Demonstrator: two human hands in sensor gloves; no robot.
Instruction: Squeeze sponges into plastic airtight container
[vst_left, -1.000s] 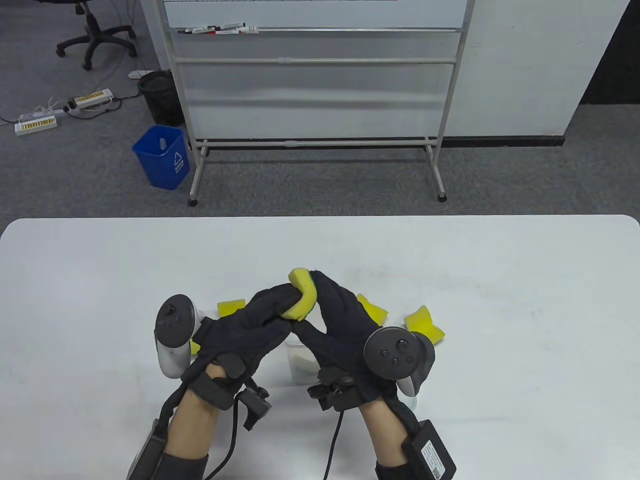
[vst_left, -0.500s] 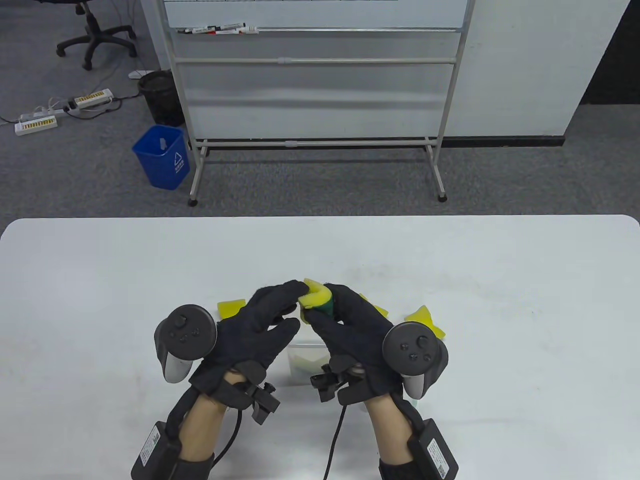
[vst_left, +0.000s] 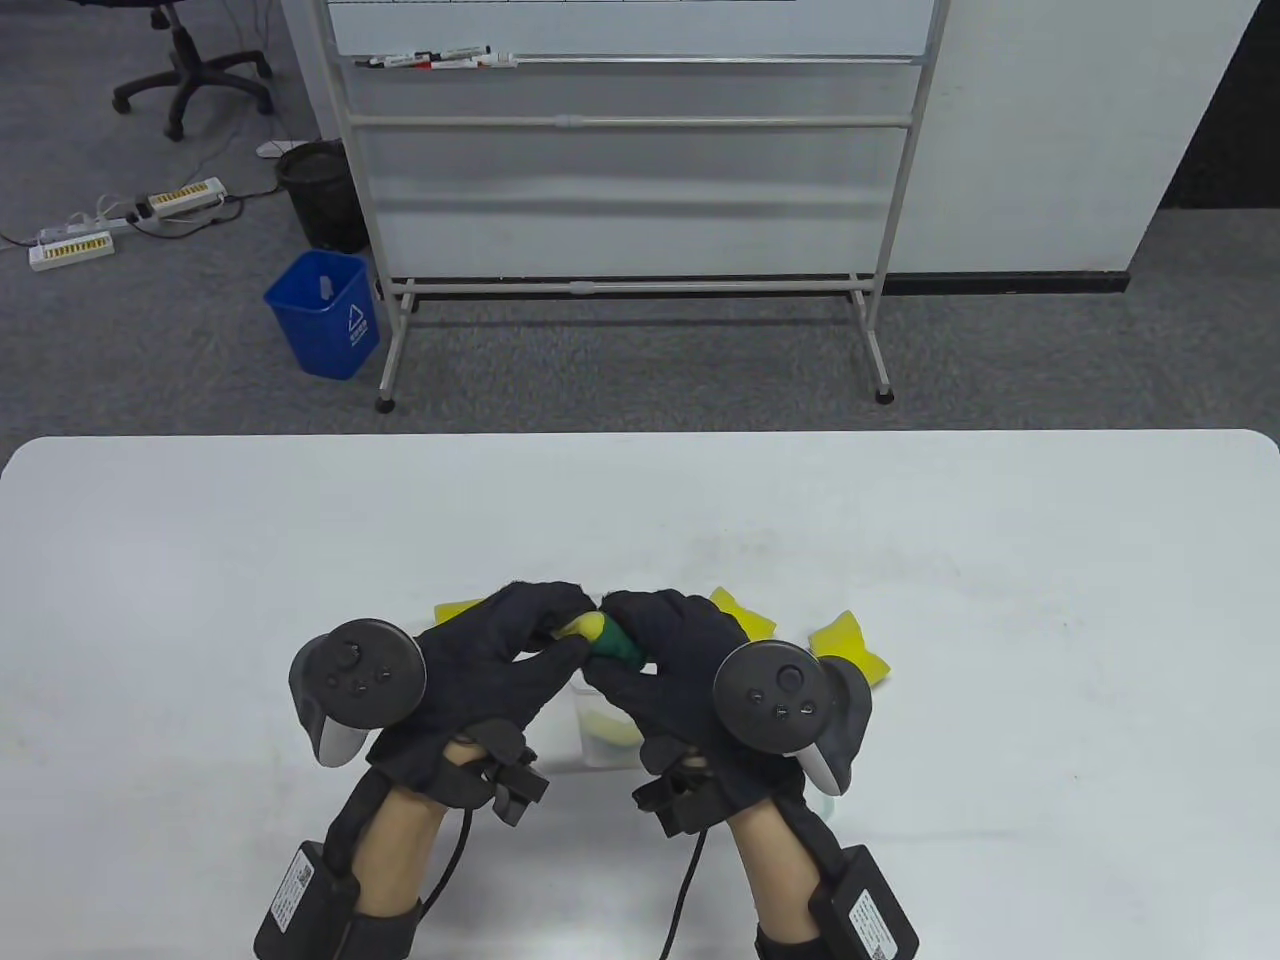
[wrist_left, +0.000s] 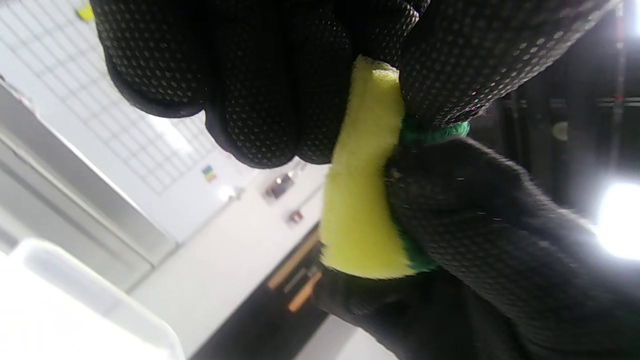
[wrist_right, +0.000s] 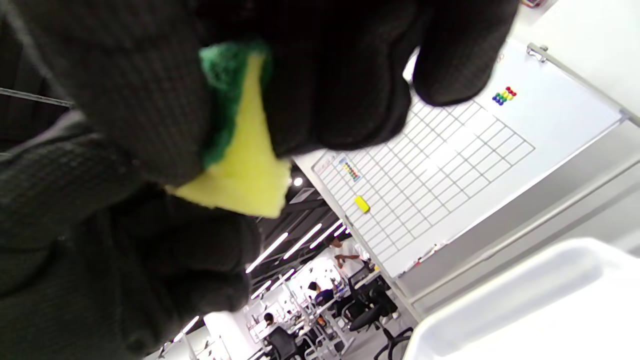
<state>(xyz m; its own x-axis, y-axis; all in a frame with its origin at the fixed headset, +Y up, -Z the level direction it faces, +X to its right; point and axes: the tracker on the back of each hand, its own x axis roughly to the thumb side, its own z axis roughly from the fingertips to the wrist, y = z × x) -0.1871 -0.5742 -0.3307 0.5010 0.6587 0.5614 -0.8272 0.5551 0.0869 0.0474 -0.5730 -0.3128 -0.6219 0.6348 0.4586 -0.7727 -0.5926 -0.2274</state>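
Note:
A yellow sponge with a green scouring side (vst_left: 603, 637) is squeezed into a tight fold between both gloved hands, just above the clear plastic container (vst_left: 597, 748). My left hand (vst_left: 540, 635) grips its yellow end; in the left wrist view the sponge (wrist_left: 362, 210) is pinched between my fingers (wrist_left: 270, 115). My right hand (vst_left: 640, 640) grips the green end, also seen in the right wrist view on the sponge (wrist_right: 240, 165). The container holds another yellow sponge (vst_left: 612, 730) and is mostly hidden under my hands.
Loose yellow sponges lie on the white table (vst_left: 1000, 620): one behind my left hand (vst_left: 455, 610), one behind my right hand (vst_left: 742, 617), one to the right (vst_left: 852, 647). A whiteboard stand (vst_left: 630, 200) and blue bin (vst_left: 325, 312) stand beyond the table.
Both hands have lowered the sponge toward the container and squeezed it smaller; the hands have come closer together and toward me.

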